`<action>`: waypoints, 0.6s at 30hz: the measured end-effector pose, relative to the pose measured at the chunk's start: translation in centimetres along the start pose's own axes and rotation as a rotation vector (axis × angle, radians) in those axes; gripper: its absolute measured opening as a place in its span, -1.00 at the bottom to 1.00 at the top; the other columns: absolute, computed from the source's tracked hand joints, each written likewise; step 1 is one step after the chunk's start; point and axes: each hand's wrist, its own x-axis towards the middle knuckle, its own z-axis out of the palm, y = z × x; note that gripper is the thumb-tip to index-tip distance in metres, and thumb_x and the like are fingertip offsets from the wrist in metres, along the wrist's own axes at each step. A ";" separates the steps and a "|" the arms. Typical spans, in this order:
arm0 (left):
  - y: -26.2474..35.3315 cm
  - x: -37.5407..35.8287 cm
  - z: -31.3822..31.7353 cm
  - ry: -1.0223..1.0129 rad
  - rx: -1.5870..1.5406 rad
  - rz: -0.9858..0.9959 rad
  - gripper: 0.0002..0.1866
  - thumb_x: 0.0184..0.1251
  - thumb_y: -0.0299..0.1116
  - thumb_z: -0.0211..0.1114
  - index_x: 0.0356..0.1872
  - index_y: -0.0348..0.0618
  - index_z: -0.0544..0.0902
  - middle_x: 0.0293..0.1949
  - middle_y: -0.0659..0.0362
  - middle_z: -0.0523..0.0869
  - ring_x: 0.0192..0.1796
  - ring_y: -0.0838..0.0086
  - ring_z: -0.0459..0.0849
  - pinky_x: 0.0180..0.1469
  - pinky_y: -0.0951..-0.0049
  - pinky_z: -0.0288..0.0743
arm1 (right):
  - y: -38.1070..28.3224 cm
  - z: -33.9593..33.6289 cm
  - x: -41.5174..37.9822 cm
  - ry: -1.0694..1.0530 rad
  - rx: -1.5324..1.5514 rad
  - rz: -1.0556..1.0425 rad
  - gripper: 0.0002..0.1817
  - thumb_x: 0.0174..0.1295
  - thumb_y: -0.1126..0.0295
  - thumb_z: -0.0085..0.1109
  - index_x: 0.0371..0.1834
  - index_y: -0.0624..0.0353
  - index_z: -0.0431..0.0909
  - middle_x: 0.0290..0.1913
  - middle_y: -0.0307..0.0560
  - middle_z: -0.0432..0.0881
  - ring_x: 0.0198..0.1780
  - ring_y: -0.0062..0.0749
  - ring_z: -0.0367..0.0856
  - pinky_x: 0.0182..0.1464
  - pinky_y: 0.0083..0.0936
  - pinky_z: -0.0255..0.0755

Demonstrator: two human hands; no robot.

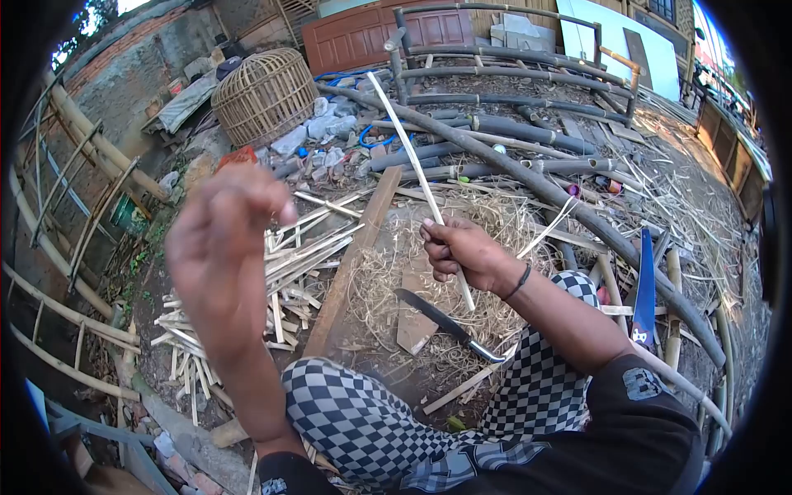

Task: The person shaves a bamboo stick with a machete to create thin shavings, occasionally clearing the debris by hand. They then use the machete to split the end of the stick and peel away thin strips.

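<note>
A long pale bamboo strip [410, 153] stands slanted in my right hand [464, 254], whose fingers are wrapped round its lower part. My left hand [227, 239] is raised close to the camera on the left, blurred, with its fingers curled; whether anything is between them cannot be made out. Below my right hand a knife [433, 313] with a dark blade lies on a small flat board [415, 332] among curly shavings [371, 280]. Split bamboo pieces [285, 289] are piled behind and beside my left forearm.
A wooden plank [351, 264] lies between the pile and the shavings. A long bamboo pole [528, 177] crosses diagonally behind my right hand. At the right stands a blue saw [645, 289]. A woven bamboo cage [268, 97] sits at the back left, near bamboo frames [82, 157].
</note>
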 end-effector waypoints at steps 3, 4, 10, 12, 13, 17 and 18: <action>7.2 -3.9 5.1 -0.064 -0.377 0.004 -0.59 0.49 0.05 0.23 0.00 -0.10 0.58 -0.09 0.26 0.37 -0.05 0.41 0.37 0.08 0.27 0.24 | -0.6 -0.8 -0.3 -0.005 0.035 -0.044 -0.71 0.62 0.16 -0.12 -0.28 0.04 0.34 -0.60 -0.41 0.21 -0.68 -0.62 0.16 -0.50 -0.46 0.35; 10.7 -4.0 5.5 -0.124 -0.276 -0.284 -0.75 0.49 0.04 0.23 0.01 0.26 0.68 -0.05 0.32 0.42 -0.05 0.44 0.46 0.09 0.26 0.34 | -0.5 -1.3 -0.1 0.015 0.012 -0.044 -0.71 0.62 0.17 -0.12 -0.29 0.03 0.34 -0.62 -0.43 0.19 -0.70 -0.64 0.13 -0.51 -0.46 0.35; 9.2 -4.4 3.9 -0.317 -0.380 -0.250 -0.58 0.43 0.32 0.07 0.04 0.55 0.79 0.13 0.43 0.50 0.24 0.44 0.38 0.34 0.22 0.23 | -0.6 -0.7 -0.2 0.007 0.035 -0.016 -0.70 0.65 0.17 -0.18 -0.29 0.03 0.33 -0.64 -0.41 0.17 -0.73 -0.66 0.13 -0.55 -0.53 0.30; 9.2 -4.4 3.2 -0.331 -0.335 -0.310 -0.58 0.44 0.30 0.08 0.04 0.52 0.79 0.16 0.44 0.50 0.28 0.43 0.35 0.35 0.23 0.21 | -0.7 -0.8 -0.1 -0.005 0.021 -0.026 -0.70 0.65 0.17 -0.18 -0.29 0.03 0.33 -0.64 -0.42 0.17 -0.73 -0.67 0.13 -0.55 -0.54 0.30; 9.0 -4.0 3.1 -0.357 -0.321 -0.308 -0.57 0.44 0.31 0.08 0.03 0.50 0.80 0.17 0.41 0.50 0.30 0.42 0.34 0.36 0.21 0.19 | -0.7 -0.8 0.0 -0.012 0.012 -0.034 -0.70 0.65 0.17 -0.18 -0.28 0.03 0.33 -0.64 -0.42 0.17 -0.73 -0.67 0.13 -0.56 -0.55 0.31; 8.7 -3.3 2.3 -0.400 -0.246 -0.268 -0.59 0.44 0.30 0.11 -0.01 0.50 0.81 0.23 0.32 0.47 0.36 0.35 0.30 0.37 0.18 0.16 | -1.1 -0.9 0.3 0.008 0.033 -0.026 -0.69 0.65 0.15 -0.19 -0.28 0.03 0.33 -0.63 -0.43 0.16 -0.72 -0.67 0.13 -0.56 -0.56 0.31; 8.3 -3.3 2.2 -0.395 -0.240 -0.268 -0.59 0.44 0.30 0.11 -0.01 0.50 0.81 0.23 0.32 0.47 0.36 0.35 0.30 0.37 0.18 0.16 | -1.1 -0.9 0.4 0.020 0.036 -0.025 -0.69 0.65 0.14 -0.19 -0.28 0.03 0.34 -0.63 -0.43 0.15 -0.72 -0.67 0.12 -0.56 -0.56 0.31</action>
